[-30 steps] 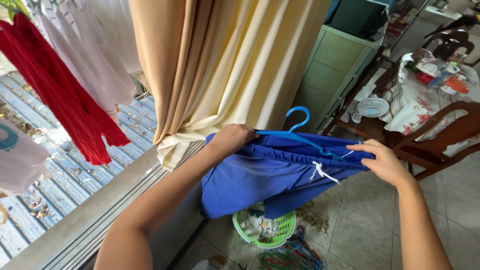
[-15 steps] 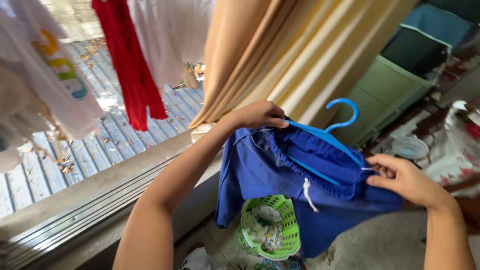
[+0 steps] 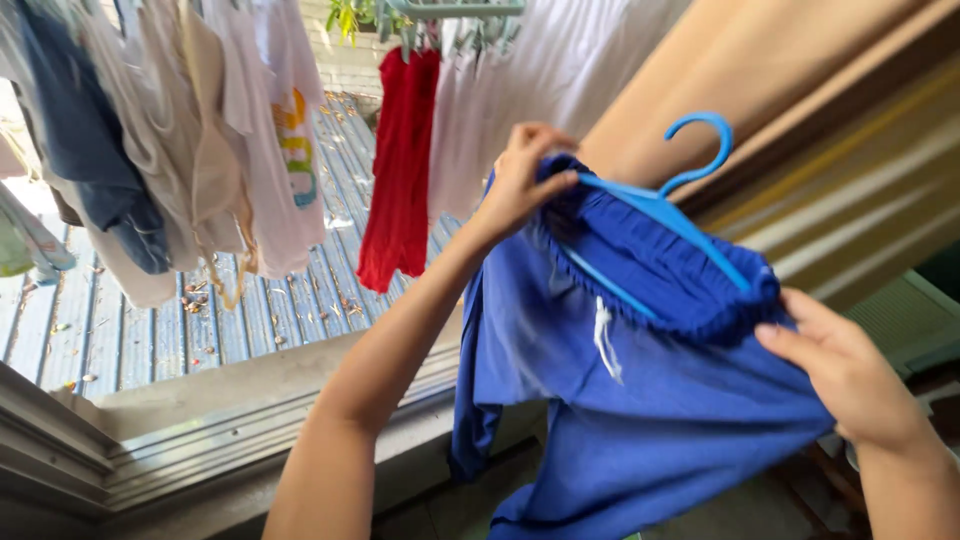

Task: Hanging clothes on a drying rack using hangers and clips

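A red garment [image 3: 398, 170] hangs at upper centre among pale shirts [image 3: 250, 130] and a dark blue piece [image 3: 90, 150] at upper left. A tan curtain [image 3: 800, 110] fills the upper right; corrugated roofing [image 3: 150, 330] lies lower left.

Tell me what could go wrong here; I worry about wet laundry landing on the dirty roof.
1. The blue shorts sit on the blue hanger only by a stretched waistband, pinched at each end by the left hand and right hand; a loose grip might let them slide off.
2. The rail by the red garment looks crowded, so the hook may snag neighbouring clothes.
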